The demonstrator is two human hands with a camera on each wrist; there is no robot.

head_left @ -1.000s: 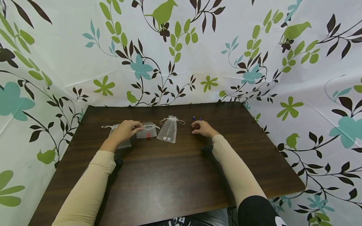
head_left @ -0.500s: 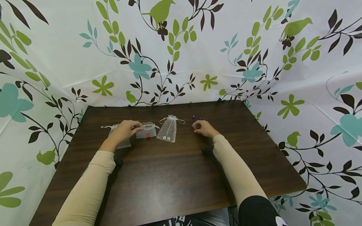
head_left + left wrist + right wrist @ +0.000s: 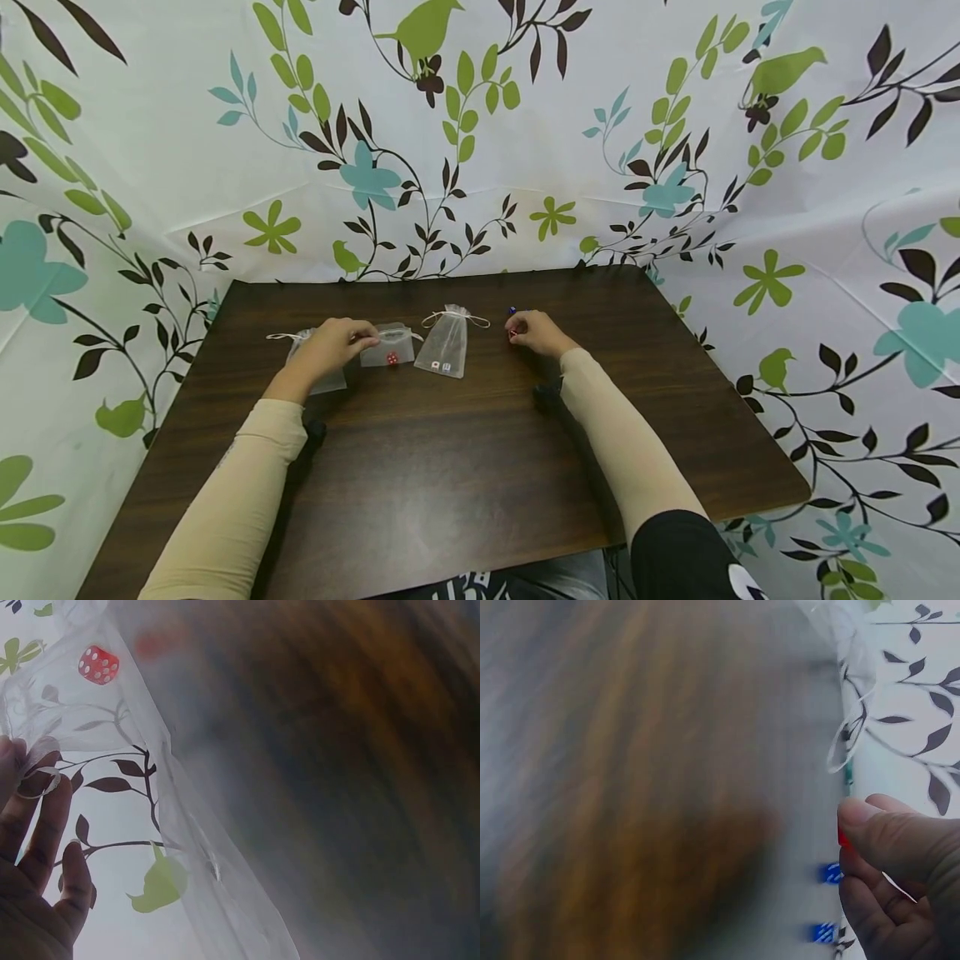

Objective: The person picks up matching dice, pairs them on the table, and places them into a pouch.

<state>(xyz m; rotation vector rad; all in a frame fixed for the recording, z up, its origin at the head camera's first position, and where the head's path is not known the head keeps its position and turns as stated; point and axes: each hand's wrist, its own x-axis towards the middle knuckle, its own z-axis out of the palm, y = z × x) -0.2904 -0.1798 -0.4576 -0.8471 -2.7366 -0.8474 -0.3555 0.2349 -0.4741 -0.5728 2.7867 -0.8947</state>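
My left hand (image 3: 333, 343) pinches the mouth of a sheer white drawstring pouch (image 3: 375, 355); a red die (image 3: 99, 664) with white dots shows inside it. Between the thumb and fingers of my right hand (image 3: 543, 331) is another red die (image 3: 843, 831), mostly covered by the thumb. Two blue dice lie by that hand: one blue die (image 3: 830, 873) close to the fingers, a second blue die (image 3: 823, 932) beyond it. In the head view only one of them peeks out behind the hand.
A second sheer pouch (image 3: 447, 337) with two white dice (image 3: 441, 367) lies mid-table, its cord tied in a bow. Another pouch (image 3: 333, 382) lies partly under my left forearm. The dark wooden table (image 3: 420, 467) meets a patterned cloth (image 3: 480, 208) at the back.
My right hand, with the red die pinched in it, has shifted slightly left and away from me, covering one blue die in the head view. My left hand stays put.
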